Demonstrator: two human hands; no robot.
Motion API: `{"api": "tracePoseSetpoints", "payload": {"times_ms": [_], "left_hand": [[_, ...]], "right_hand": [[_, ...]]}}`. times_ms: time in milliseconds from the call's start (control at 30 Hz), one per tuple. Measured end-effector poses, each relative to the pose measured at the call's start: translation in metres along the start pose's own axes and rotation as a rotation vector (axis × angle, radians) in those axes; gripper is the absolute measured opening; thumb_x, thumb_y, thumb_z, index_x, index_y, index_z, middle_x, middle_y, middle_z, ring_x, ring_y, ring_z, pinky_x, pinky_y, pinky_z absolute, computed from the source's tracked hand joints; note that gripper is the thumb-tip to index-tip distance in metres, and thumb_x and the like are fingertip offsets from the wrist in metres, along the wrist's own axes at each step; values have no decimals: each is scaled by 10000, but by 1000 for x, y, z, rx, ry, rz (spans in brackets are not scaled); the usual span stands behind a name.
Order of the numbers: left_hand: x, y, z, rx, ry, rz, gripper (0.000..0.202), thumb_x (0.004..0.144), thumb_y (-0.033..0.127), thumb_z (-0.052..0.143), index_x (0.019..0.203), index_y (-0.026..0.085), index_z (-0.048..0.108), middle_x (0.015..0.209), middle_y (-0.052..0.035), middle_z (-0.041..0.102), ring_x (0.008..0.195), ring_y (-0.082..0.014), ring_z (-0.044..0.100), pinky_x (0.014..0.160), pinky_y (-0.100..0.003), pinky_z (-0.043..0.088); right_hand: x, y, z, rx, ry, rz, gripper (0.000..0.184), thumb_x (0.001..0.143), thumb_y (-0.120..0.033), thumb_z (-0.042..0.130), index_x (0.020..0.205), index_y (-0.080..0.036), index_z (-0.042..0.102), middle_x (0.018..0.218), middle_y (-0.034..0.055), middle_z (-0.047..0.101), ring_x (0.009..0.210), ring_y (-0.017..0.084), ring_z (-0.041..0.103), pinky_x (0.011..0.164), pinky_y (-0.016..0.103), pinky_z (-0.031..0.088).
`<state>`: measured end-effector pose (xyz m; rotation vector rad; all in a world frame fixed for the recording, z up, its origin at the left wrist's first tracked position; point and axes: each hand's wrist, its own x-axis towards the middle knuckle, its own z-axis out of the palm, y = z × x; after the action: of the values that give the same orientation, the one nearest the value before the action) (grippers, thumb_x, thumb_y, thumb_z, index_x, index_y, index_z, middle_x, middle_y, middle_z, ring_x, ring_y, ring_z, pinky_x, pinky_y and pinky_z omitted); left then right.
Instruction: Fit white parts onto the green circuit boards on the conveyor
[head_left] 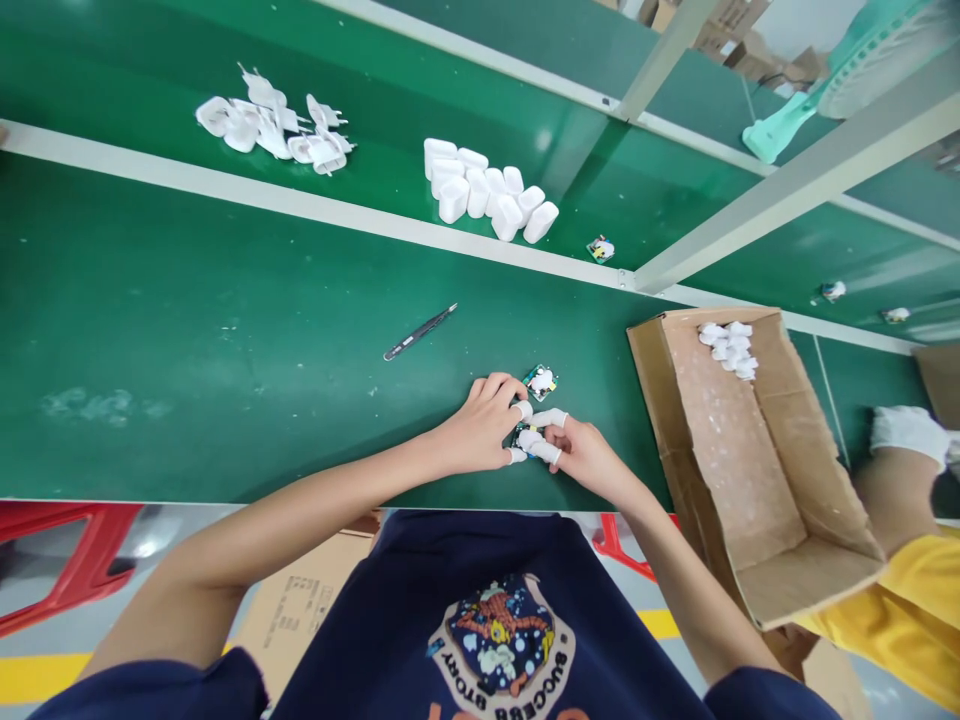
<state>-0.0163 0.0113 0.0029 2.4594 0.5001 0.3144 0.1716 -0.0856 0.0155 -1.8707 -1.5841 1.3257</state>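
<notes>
While left hand [480, 425] and right hand [589, 458] pinch it, circuit board [517, 436] mostly hidden

Tweezers [420, 332] lie on the desk [187, 330], left of a circuit board [540, 382]; a cardboard box [720, 450] sits right; beyond the rail [322, 207] lie charger plugs [270, 130], then casings [480, 185].

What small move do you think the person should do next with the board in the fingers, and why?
Probably lay the small circuit board flat on the green bench, beside the second circuit board. The left hand and right hand both pinch it in white finger cots close to the bench, and that other board lies within easy reach.
</notes>
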Motion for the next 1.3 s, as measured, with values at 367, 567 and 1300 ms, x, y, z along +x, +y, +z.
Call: {"api": "tracePoseSetpoints", "payload": {"times_ms": [367,567,1300], "left_hand": [[-2,3,-1,44,8,0,224,750,248,651,922,125,576,1209,-145,471,1203,-317,348,951,-483,344],[-2,3,0,49,10,10,188,717,180,634,886,115,585,1235,-155,461,1210,-331,344,957,-497,338],[3,-1,-11,102,37,118,83,818,215,633,839,141,663,1197,-122,535,1174,-312,376,903,-471,314]], "right_hand": [[7,-6,1,75,-27,33,149,900,-318,468,899,-185,536,595,-39,614,447,125,594,508,233,457],[11,-12,3,38,3,69,154,878,-335,498,876,-190,549,569,-43,609,430,126,579,496,231,443],[-20,-1,31,-211,450,-161,284,871,-330,591,1134,-224,606,925,29,565,547,102,437,534,256,432]]}}
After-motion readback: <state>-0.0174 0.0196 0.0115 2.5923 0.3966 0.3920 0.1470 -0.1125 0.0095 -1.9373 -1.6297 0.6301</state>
